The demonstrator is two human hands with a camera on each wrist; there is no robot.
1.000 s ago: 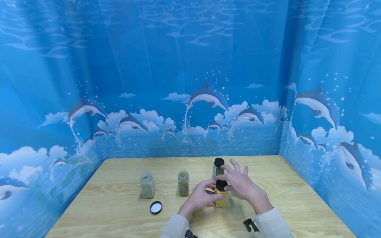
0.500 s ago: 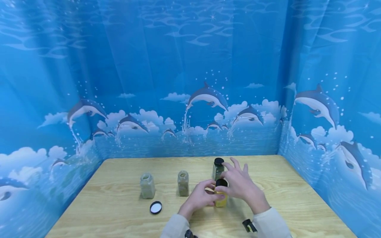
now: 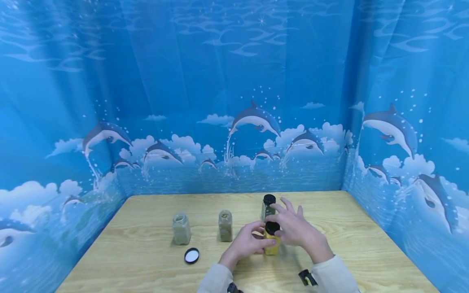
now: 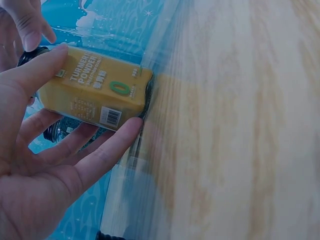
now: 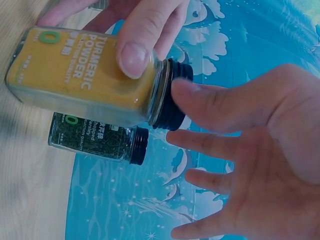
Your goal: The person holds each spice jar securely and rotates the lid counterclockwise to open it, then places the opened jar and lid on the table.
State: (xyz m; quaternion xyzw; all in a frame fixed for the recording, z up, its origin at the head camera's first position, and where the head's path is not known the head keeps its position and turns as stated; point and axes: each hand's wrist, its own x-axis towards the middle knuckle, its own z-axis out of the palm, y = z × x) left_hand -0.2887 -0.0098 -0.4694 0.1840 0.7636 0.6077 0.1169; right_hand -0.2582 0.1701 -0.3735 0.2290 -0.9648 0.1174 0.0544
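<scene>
On the wood-grain table (image 3: 146,228), the left hand (image 3: 244,244) grips between thumb and fingers; the right hand (image 3: 297,232) pinches, outer fingers spread. The turmeric jar (image 4: 102,90), held by the left, stands upright before the parsley jar (image 5: 92,140). The right pinches its black cap (image 5: 169,117).

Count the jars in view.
4: turmeric jar in the left hand; parsley jar behind it; brownish jar left of them; pale jar farthest left. None appears hidden.
</scene>
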